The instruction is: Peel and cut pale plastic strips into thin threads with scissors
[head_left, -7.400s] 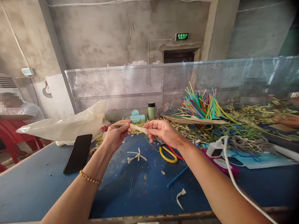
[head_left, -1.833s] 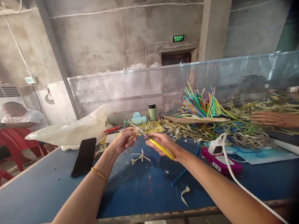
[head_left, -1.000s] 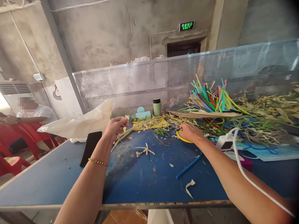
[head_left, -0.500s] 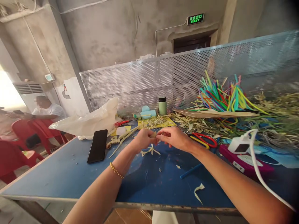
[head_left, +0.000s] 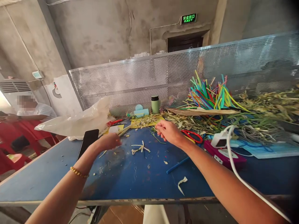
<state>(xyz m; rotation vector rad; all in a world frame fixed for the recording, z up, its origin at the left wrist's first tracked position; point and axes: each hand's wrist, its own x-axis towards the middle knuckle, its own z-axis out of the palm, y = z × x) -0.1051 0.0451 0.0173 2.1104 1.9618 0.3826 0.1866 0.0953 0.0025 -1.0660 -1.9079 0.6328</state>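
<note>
My left hand (head_left: 111, 141) is over the pale straw strips at the left middle of the table. Motion smears its fingers, so I cannot make out whether it holds anything. My right hand (head_left: 170, 133) is closed, fingers curled together at the near edge of the straw scraps. A thin green strand (head_left: 157, 139) lies just below its fingertips; what it pinches, if anything, is hidden. Between the hands lies a small knotted figure of pale straw (head_left: 141, 147) with limb-like ends. Nearer to me are a blue stick (head_left: 177, 165) and a curled pale strip (head_left: 182, 185).
A black phone (head_left: 87, 141) lies beside my left forearm, near a plastic bag (head_left: 79, 119). Behind are red-handled scissors (head_left: 193, 136), a green bottle (head_left: 155, 105) and colourful pipe cleaners (head_left: 210, 95). A white charger (head_left: 220, 140) with its cable sits on a magenta power block (head_left: 225, 155). A person (head_left: 35, 109) sits far left.
My hands have come apart from their meeting point above the straw figure. The left moved left and toward the straw strips; the right stays by the scraps. The view shifted slightly right.
</note>
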